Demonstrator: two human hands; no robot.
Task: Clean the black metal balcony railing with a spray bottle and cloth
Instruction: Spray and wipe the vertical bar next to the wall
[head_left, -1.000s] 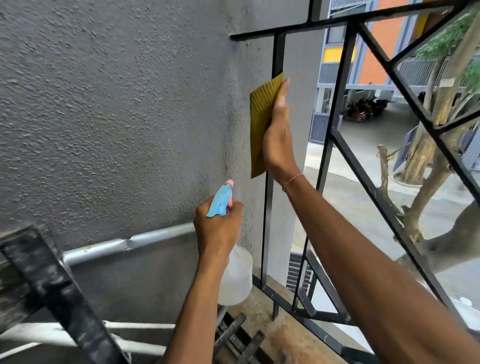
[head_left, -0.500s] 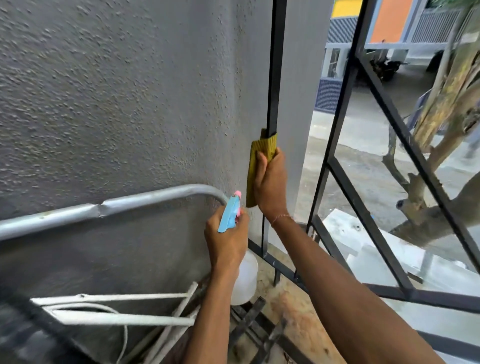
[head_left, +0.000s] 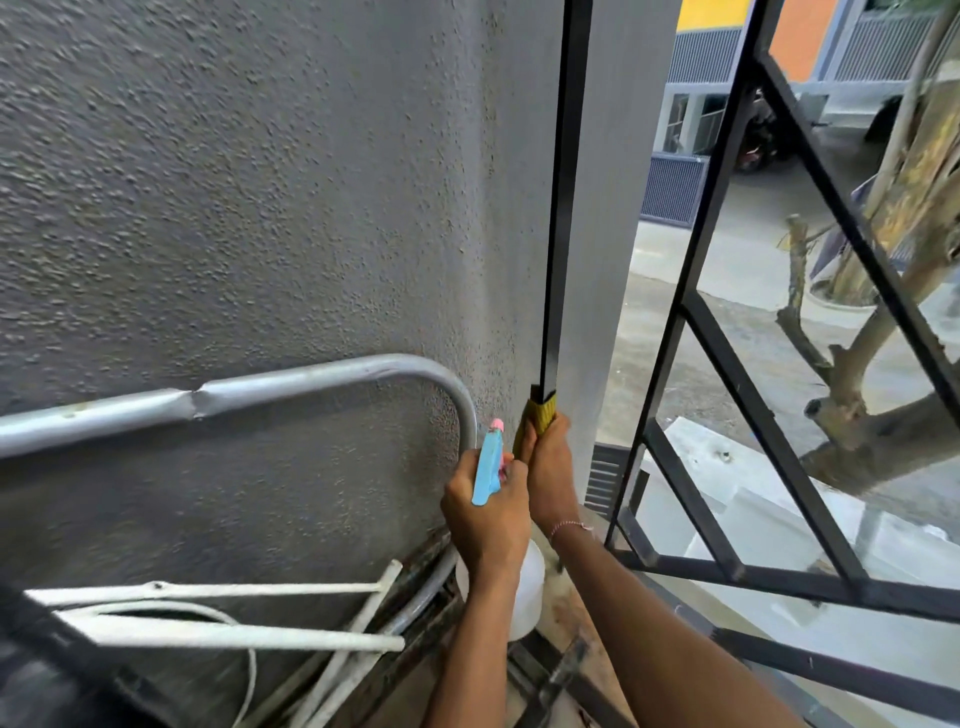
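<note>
Most of cloth hidden inside right hand; bottle half-hidden behind left hand.

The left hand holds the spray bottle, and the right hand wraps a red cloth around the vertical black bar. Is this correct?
Not quite: the cloth is yellow, not red, as the head view shows. The left hand does hold the spray bottle, and the right hand wraps the cloth around the vertical black bar.

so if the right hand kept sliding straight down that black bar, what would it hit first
Probably the railing's bottom rail, where the vertical bar ends. The right hand, with the yellow cloth wrapped round the bar, hides that stretch, so depth is uncertain.
</note>
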